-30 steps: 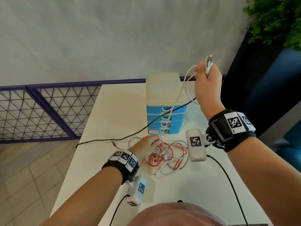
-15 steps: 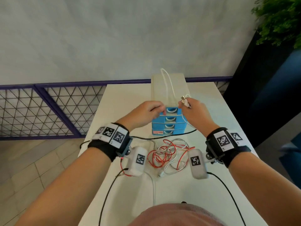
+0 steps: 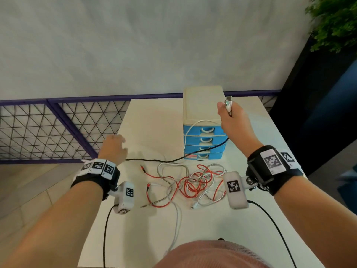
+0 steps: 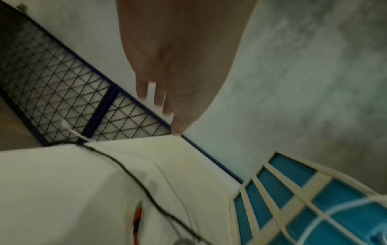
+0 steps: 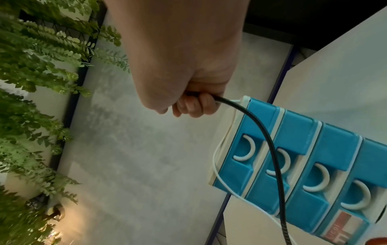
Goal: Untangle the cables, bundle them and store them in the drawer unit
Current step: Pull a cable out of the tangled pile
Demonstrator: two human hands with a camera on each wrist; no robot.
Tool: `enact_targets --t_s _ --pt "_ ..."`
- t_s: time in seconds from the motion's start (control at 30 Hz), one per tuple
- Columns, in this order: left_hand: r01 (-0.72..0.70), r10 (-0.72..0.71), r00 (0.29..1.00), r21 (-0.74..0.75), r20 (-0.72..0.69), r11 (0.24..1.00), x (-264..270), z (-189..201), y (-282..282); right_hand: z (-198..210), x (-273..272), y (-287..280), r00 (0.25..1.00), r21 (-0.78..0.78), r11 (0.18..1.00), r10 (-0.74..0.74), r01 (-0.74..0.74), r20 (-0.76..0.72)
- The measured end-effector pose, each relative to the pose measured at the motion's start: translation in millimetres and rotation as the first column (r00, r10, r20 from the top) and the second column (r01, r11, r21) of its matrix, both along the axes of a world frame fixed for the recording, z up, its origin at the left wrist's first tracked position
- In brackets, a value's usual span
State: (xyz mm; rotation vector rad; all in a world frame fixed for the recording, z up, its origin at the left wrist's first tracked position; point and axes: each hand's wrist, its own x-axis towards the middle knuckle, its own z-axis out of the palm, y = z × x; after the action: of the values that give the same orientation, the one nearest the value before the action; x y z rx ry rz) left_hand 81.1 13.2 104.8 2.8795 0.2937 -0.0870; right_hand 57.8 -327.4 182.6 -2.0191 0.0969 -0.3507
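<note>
A cream drawer unit (image 3: 202,105) with blue drawers (image 5: 303,149) stands at the table's far middle. My right hand (image 3: 231,120) is raised by its right front corner. It grips the plug ends (image 3: 228,102) of a black cable (image 3: 154,161) and a white cable (image 3: 190,130). The black cable (image 5: 261,132) runs across the drawer fronts and off the table's left edge. A tangle of red, white and braided cables (image 3: 193,182) lies in front of the unit. My left hand (image 3: 113,147) hovers near the left edge with straight fingers (image 4: 150,92), holding nothing.
The white table (image 3: 150,120) ends close to my left hand, with a purple mesh fence (image 3: 48,128) and tiled floor beyond. A plant (image 3: 336,22) and a dark panel stand to the right. One white cable (image 3: 176,225) trails toward the near edge.
Both hands were together at the top drawer front. The left hand has let go and swung left toward the table edge. The right hand has risen to the right with the cable ends.
</note>
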Motion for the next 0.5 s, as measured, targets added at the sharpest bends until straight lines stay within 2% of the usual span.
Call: enact_targets --t_s 0.07,0.13,0.2,0.27,0.33,0.37,0.5 --pt "0.208 -0.226 0.967 -0.146 -0.116 0.967 -9.2 -14.9 -12.4 -0.8 -1.3 3.3 1.000 0.006 1.000 0.021 -0.021 -0.015" --pt "0.362 -0.414 0.873 -0.228 -0.256 0.904 -19.3 -32.3 -25.5 -2.5 -2.7 4.9 0.999 -0.006 1.000 0.030 -0.030 -0.033" --pt "0.426 -0.483 0.793 -0.230 -0.370 0.875 -27.8 -49.3 -40.0 -5.1 -3.9 5.7 0.998 -0.018 0.999 0.035 -0.036 -0.055" --pt "0.405 -0.424 0.804 -0.138 -0.416 0.904 -32.7 -64.0 -51.9 -7.9 -4.8 5.8 0.997 -0.020 0.999 0.038 -0.040 -0.073" --pt "0.321 -0.289 0.840 -0.010 -0.460 0.947 -37.0 -74.2 -55.7 -9.1 -6.7 5.8 0.995 -0.026 0.998 0.048 -0.051 -0.087" --pt "0.263 -0.227 0.852 0.010 -0.471 0.965 -36.9 -82.3 -54.6 -9.3 -7.4 5.8 0.994 -0.026 0.998 0.056 -0.058 -0.092" --pt "0.140 -0.123 0.896 0.009 -0.426 0.990 -41.6 -109.3 -48.0 -8.8 -9.8 6.3 0.992 -0.044 0.996 0.074 -0.079 -0.101"
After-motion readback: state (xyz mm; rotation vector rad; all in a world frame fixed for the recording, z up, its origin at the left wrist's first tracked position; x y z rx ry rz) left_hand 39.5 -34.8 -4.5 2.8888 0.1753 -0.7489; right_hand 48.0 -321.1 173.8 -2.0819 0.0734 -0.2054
